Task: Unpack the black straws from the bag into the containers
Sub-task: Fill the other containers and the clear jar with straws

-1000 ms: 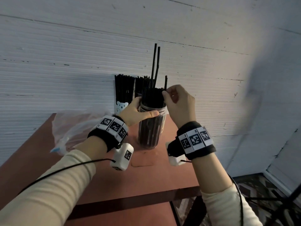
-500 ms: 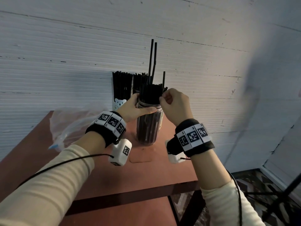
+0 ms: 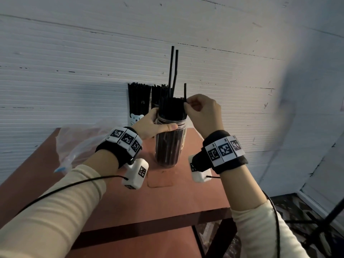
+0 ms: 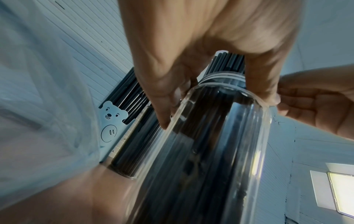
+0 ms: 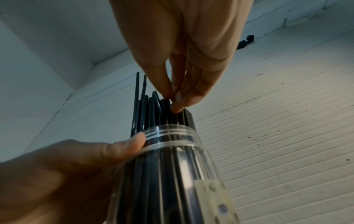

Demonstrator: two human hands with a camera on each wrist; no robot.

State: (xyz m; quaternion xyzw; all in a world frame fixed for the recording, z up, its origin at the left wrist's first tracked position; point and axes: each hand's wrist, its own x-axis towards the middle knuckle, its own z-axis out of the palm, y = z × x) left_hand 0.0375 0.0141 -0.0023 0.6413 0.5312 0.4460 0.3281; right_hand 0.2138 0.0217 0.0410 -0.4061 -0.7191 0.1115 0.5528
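The right hand's fingers point(image 5: 173, 97) were pinched on 1 black straw point(image 3: 185, 92) at the right side of the bundle, its top standing a little above the packed black straws point(image 3: 172, 108) in the clear jar point(image 3: 170, 146). The right hand point(image 3: 203, 113) hovered over the jar's mouth, while the left hand point(image 3: 151, 123) was wrapped round the jar's threaded neck, thumb across the front, holding it upright on the bench point(image 3: 167, 202) near the far edge, just in front of the wall. 2 taller straws point(image 3: 173, 71) rose high above the rest. The step in hand looked like seating the last few straws level in an almost full jar; the next move would likely call for pushing the pinched straw straight down between its tight neighbours without bending it, then pressing down the 2 tall ones, with the left hand steadying the jar so it did not tip. Behind the jar, against the wall, stood 2 more containers already full of straws: a white holder point(image 3: 135, 118) printed with a cartoon bear and, below it in the left wrist view, a smiling pig-like face point(image 4: 109, 133), and another clear jar point(image 3: 158, 94) beside it. The plastic bag point(image 3: 78, 142) lay crumpled toward the bench's left edge, seemingly emptied. A pale label point(image 5: 212, 197) on the jar carried nothing legible, and no brand could be read anywhere.
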